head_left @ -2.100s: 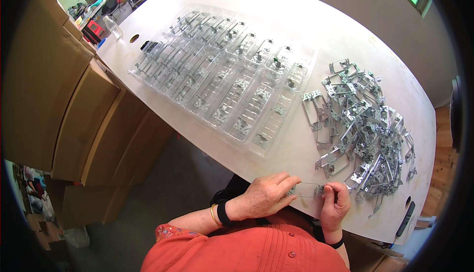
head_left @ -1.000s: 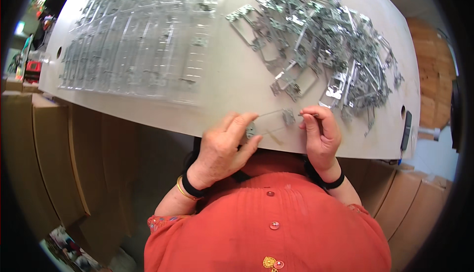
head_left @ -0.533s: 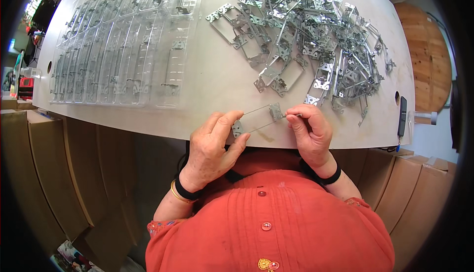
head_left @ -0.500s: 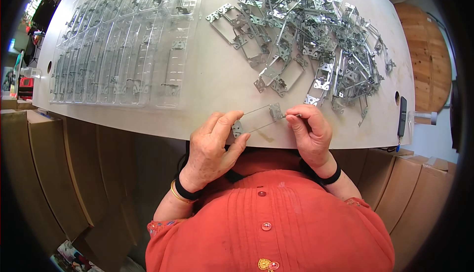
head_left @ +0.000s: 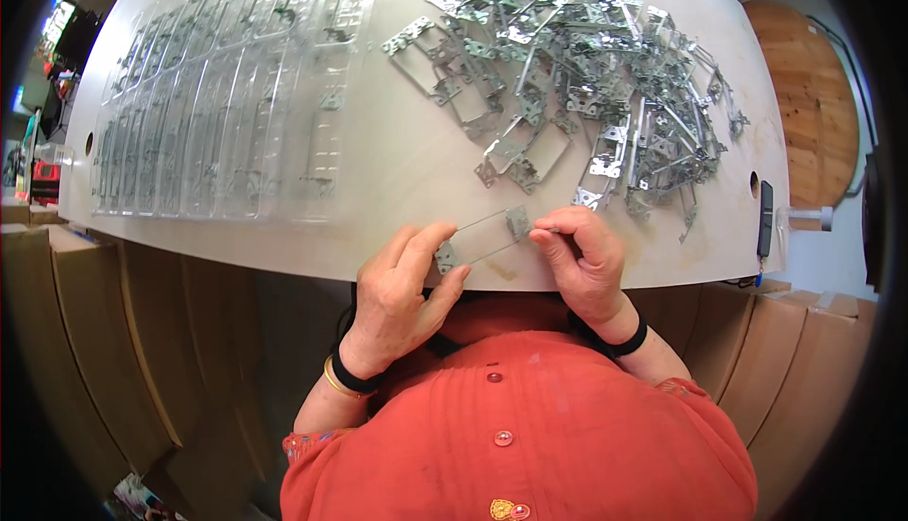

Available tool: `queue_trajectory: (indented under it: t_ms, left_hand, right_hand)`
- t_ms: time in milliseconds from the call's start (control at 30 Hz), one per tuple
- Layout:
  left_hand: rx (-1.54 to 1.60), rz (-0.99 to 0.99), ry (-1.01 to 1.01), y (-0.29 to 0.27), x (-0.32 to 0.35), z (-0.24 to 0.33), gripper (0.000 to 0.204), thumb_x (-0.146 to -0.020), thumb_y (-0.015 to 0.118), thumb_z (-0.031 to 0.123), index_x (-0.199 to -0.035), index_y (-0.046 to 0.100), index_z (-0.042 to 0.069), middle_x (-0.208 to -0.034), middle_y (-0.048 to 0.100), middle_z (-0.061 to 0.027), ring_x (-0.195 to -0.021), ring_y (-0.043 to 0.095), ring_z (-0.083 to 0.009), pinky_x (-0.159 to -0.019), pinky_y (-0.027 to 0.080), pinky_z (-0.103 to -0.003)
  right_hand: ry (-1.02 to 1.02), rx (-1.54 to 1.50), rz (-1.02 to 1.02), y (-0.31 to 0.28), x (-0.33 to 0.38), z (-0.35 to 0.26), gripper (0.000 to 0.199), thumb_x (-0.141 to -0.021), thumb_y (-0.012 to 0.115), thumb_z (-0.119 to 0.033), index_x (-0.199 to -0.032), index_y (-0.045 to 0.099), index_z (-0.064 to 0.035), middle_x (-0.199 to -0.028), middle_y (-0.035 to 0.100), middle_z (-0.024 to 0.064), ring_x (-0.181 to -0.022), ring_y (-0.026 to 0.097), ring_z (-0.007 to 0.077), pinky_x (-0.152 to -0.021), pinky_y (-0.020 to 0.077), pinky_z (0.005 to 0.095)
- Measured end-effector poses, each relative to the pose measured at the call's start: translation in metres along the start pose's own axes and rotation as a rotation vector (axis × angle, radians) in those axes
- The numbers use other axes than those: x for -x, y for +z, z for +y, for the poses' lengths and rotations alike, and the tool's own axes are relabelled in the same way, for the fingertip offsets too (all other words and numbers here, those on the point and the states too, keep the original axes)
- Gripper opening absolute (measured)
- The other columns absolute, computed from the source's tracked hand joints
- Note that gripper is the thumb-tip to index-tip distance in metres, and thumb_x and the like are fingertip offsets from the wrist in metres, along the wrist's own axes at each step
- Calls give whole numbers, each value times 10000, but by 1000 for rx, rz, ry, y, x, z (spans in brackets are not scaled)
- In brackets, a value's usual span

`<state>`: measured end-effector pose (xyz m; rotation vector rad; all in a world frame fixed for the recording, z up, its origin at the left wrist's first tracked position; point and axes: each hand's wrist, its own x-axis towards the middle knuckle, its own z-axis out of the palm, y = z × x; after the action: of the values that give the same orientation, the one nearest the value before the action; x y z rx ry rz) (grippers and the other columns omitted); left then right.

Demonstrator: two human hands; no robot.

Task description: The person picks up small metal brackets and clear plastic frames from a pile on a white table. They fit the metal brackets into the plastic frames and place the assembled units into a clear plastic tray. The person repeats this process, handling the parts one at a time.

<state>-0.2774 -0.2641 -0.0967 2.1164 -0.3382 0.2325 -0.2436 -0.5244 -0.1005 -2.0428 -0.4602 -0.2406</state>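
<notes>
One-Hand Hold

The left hand (head_left: 393, 292) is pinching a metal frame (head_left: 517, 222) by its left end, above the tabletop (head_left: 392, 162). The right hand (head_left: 588, 261), meeting the frame's right end half a second ago, is now pressing fingertips together just beside it, contents unclear, leaving the left holding alone.

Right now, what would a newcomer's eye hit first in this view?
Probably the tangled heap of shiny silver metal frames on the right of the pale table. Next, the clear plastic compartments holding metal parts at the table's left. Then the thin rectangular metal frame in the bare left hand by the front edge, before a bright red shirt.
</notes>
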Motion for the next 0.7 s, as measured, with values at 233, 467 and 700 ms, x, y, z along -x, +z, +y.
queue_trajectory:
  t_ms: [233,467,700]
  left_hand:
    - [-1,-2,-26,3,0,0,482,-859,873,-6,-1314,718,22,-952,646,-92,-676,559,-177,-609,474,-323]
    - [-23,-10,-63,4,4,1,494,-866,869,-23,-1329,702,18,-1006,662,-108,-684,569,-190,-622,492,-327]
    - [-59,-29,-32,5,7,-2,491,-882,843,-35,-1346,683,-3,-1055,654,-111,-696,536,-179,-621,465,-331]
  right_hand:
    - [-2,30,5,-1,-2,-3,169,-934,884,-46,-1029,744,-43,-924,733,116,-785,702,282,-690,558,370]
    - [-49,-31,41,2,-2,3,138,-956,856,-64,-1017,733,-45,-935,733,101,-815,714,303,-721,571,390]
    - [-114,-38,90,4,3,7,119,-1002,798,-93,-1075,713,-51,-967,730,113,-862,721,343,-746,574,439]
